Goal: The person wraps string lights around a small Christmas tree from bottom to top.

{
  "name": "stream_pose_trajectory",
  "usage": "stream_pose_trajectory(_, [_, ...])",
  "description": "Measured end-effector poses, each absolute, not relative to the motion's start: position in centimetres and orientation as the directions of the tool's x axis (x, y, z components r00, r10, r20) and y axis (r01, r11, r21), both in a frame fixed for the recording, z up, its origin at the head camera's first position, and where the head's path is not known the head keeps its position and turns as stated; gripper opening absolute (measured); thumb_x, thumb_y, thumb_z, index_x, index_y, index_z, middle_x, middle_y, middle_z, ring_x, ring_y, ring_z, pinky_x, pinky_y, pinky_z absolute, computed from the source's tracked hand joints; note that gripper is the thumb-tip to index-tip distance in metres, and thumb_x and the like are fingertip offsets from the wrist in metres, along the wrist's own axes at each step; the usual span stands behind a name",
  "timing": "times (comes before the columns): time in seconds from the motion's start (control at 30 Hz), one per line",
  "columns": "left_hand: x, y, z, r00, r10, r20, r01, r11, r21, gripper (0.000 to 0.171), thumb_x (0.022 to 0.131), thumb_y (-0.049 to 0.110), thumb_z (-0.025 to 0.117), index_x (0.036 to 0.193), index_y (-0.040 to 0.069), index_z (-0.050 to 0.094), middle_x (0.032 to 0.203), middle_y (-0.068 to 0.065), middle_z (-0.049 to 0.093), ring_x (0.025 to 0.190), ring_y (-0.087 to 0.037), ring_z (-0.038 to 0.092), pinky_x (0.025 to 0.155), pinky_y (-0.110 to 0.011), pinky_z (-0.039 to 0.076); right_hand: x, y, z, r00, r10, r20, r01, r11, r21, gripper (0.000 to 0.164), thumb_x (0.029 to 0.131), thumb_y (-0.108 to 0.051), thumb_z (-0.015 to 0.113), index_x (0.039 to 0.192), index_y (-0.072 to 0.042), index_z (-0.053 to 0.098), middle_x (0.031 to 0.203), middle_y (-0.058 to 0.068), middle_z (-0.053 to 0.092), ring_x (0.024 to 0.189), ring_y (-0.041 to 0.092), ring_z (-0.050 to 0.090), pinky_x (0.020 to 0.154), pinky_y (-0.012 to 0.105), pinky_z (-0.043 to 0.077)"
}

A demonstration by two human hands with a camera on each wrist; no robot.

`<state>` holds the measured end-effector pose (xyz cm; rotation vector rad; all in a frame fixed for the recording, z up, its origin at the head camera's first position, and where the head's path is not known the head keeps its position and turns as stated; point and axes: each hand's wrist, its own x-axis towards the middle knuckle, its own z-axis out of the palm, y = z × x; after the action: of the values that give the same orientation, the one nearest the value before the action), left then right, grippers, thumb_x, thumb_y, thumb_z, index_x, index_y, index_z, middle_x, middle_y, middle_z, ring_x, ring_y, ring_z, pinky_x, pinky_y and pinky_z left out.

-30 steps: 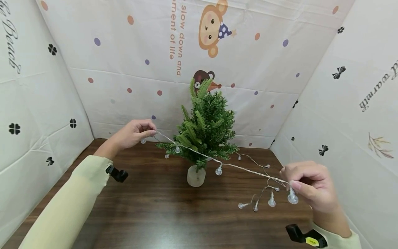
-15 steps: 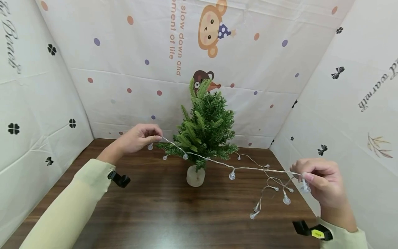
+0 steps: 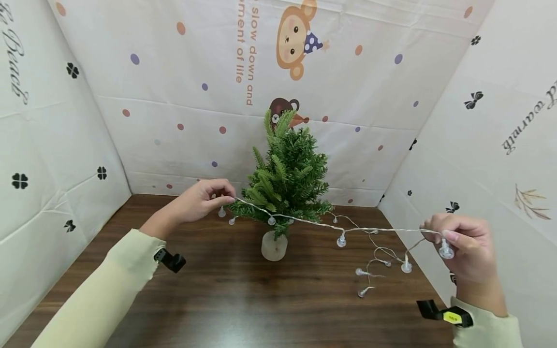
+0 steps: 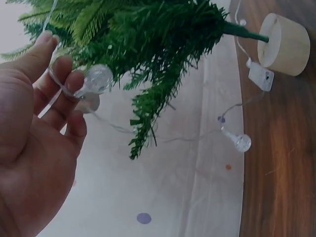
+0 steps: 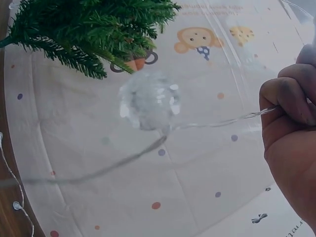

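String of lights [image 3: 341, 240], clear-bulbed, spanning the centre of the head view between my two hands with a slight sag, in front of the tree's lower branches. My left hand [image 3: 208, 200], left of centre, pinches the wire between thumb and fingers; in the left wrist view a round bulb [image 4: 98, 79] lies just beside my fingertips. My right hand [image 3: 465, 244], at the right of the frame, grips the wire with fingers curled in, a bulb hanging by the thumb. Loose strands hang at lower right of centre; whether they touch the counter I cannot tell. Behind the span, a green artificial tree [image 3: 291, 169] stands upright at centre, its pale round base [image 3: 274, 246] on the dark wooden counter [image 3: 209, 299]. Near that base, upper right of the left wrist view: a small white box [image 4: 261, 77]. Beyond, a printed white cloth [image 3: 165, 72] fills the upper frame.
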<state>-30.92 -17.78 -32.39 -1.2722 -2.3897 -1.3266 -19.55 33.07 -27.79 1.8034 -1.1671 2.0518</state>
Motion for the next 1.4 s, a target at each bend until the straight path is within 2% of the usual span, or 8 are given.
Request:
stream_pose_trajectory(0.23, [-30.2, -16.9, -32.4, -0.674, 0.566, 0.474, 0.699, 0.281, 0.658, 0.007, 0.102, 0.013, 0.063, 0.104, 0.015, 0.069, 0.095, -0.016, 0.064, 0.074, -0.02, 0.058, 0.063, -0.03, 0.05, -20.2, 33.3, -27.0, -0.253, -0.307, 0.917, -0.502, -0.769, -0.396, 0.018, 0.085, 0.02, 0.029, 0.076, 0.027, 0.043, 0.065, 0.02, 0.039, 0.063, 0.024, 0.033, 0.064, 0.029, 0.024])
stream_pose_trajectory(0.37, [-30.0, -16.5, -32.5, -0.666, 0.559, 0.494, 0.709, 0.268, 0.652, 0.008, 0.101, 0.012, 0.064, 0.105, 0.015, 0.07, 0.096, -0.016, 0.064, 0.074, -0.02, 0.059, 0.062, -0.03, 0.052, -20.5, 33.7, -26.7, -0.253, -0.291, 0.923, -0.472, -0.796, -0.38, 0.018, 0.084, 0.019, 0.029, 0.076, 0.029, 0.043, 0.063, 0.019, 0.037, 0.063, 0.024, 0.033, 0.065, 0.03, 0.024])
stream_pose_trajectory(0.6, [-29.6, -15.9, -32.7, -0.655, 0.544, 0.525, 0.735, 0.294, 0.611, 0.008, 0.099, 0.013, 0.067, 0.104, 0.015, 0.073, 0.094, 0.002, 0.065, 0.075, -0.015, 0.06, 0.063, -0.027, 0.051, -20.5, 34.5, -26.6, -0.289, -0.271, 0.918, -0.466, -0.798, -0.383, 0.021, 0.083, 0.02, 0.029, 0.076, 0.03, 0.045, 0.065, 0.023, 0.041, 0.062, 0.025, 0.034, 0.063, 0.03, 0.023])
stream_pose_trajectory(0.87, [-29.4, -15.2, -33.2, -0.617, 0.521, 0.589, 0.785, 0.36, 0.504, 0.009, 0.097, 0.013, 0.071, 0.104, 0.018, 0.075, 0.098, 0.007, 0.069, 0.088, -0.006, 0.064, 0.072, -0.03, 0.054, -21.0, 35.3, -26.5, -0.306, -0.252, 0.918, -0.454, -0.809, -0.374, 0.023, 0.081, 0.018, 0.028, 0.079, 0.031, 0.047, 0.067, 0.026, 0.044, 0.061, 0.025, 0.033, 0.06, 0.028, 0.023])
stream_pose_trajectory(1.03, [-29.2, -14.9, -33.7, -0.57, 0.534, 0.624, 0.821, 0.368, 0.436, 0.01, 0.095, 0.011, 0.073, 0.103, 0.017, 0.076, 0.099, 0.008, 0.071, 0.088, -0.006, 0.065, 0.076, -0.03, 0.055, -21.2, 35.9, -26.4, -0.325, -0.273, 0.905, -0.428, -0.811, -0.398, 0.025, 0.082, 0.015, 0.026, 0.078, 0.03, 0.045, 0.065, 0.023, 0.04, 0.062, 0.026, 0.032, 0.06, 0.028, 0.022])
stream_pose_trajectory(1.13, [-29.0, -14.8, -33.9, -0.53, 0.547, 0.648, 0.846, 0.387, 0.366, 0.012, 0.092, 0.009, 0.076, 0.1, 0.018, 0.077, 0.098, 0.01, 0.071, 0.088, -0.006, 0.063, 0.08, -0.033, 0.052, -21.3, 36.2, -26.3, -0.337, -0.299, 0.893, -0.401, -0.812, -0.423, 0.025, 0.083, 0.014, 0.024, 0.078, 0.029, 0.044, 0.064, 0.019, 0.036, 0.062, 0.025, 0.03, 0.06, 0.028, 0.022])
stream_pose_trajectory(1.3, [-28.8, -14.7, -34.1, -0.403, 0.575, 0.712, 0.9, 0.393, 0.192, 0.017, 0.084, 0.005, 0.083, 0.096, 0.017, 0.078, 0.095, 0.009, 0.073, 0.085, -0.009, 0.065, 0.08, -0.035, 0.045, -21.6, 36.6, -26.2, -0.352, -0.341, 0.872, -0.374, -0.802, -0.465, 0.025, 0.083, 0.012, 0.022, 0.077, 0.025, 0.041, 0.063, 0.015, 0.032, 0.062, 0.024, 0.027, 0.061, 0.03, 0.021])
stream_pose_trajectory(1.4, [-28.9, -14.6, -34.2, -0.324, 0.578, 0.749, 0.917, 0.386, 0.099, 0.018, 0.08, 0.004, 0.085, 0.094, 0.014, 0.078, 0.093, 0.006, 0.074, 0.083, -0.011, 0.066, 0.077, -0.035, 0.045, -22.1, 36.8, -26.2, -0.366, -0.349, 0.863, -0.369, -0.797, -0.478, 0.026, 0.085, 0.012, 0.021, 0.078, 0.025, 0.043, 0.065, 0.017, 0.037, 0.063, 0.025, 0.028, 0.061, 0.03, 0.021])
